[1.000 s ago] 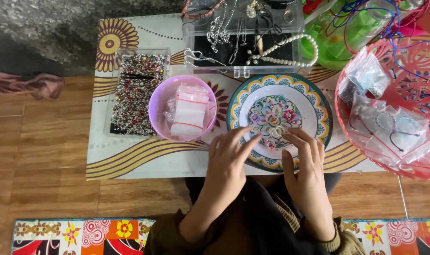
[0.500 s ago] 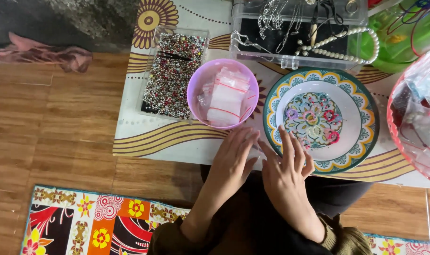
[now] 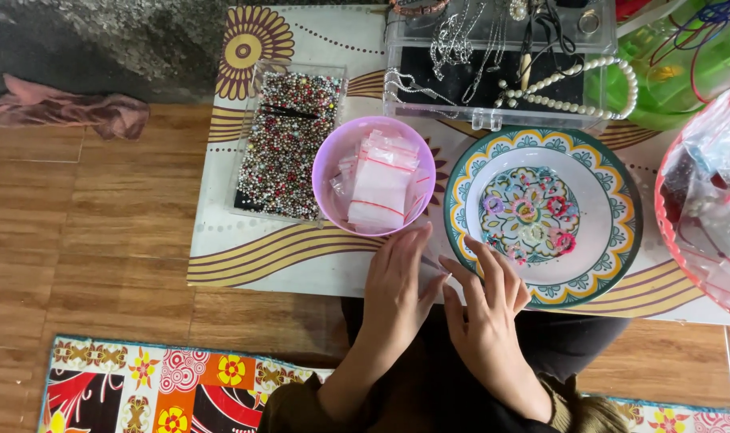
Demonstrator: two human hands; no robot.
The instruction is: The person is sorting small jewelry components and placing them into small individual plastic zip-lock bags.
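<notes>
Watching the head feed here: both hands sit together at the near edge of the low surface (image 3: 301, 265), which has a cream cover with brown swirl lines and a sunflower print. The left hand (image 3: 397, 285) lies flat, fingers stretched out and together, tips just below the round lilac plastic bowl (image 3: 329, 172). It isn't gripping anything that I can make out. The right hand (image 3: 485, 309) is right beside it, fingers spread loosely, with the fingertips (image 3: 475, 247) touching the near-left rim of the round ceramic plate with the yellow and teal patterned border (image 3: 621, 200). That hand looks loose too. There might be something tiny between the two hands, but I can't tell.

On the middle of the plate sit small colourful ring-shaped bits (image 3: 529, 212), pink, purple and pale ones. The lilac bowl holds a stack of small clear zip bags with red seal lines (image 3: 378, 180).

Left of the bowl is a clear rectangular tray full of tiny mixed beads (image 3: 289, 144). Behind the bowl and plate stands a clear plastic box with silver chains on a black liner (image 3: 493, 72), and a white pearl-bead strand (image 3: 589, 88) drapes over its right end. On the far right is a red basket with clear bags (image 3: 701, 208). Nearest the camera, on the wooden floor (image 3: 84, 248), lies a bright patchwork mat (image 3: 156, 385).
</notes>
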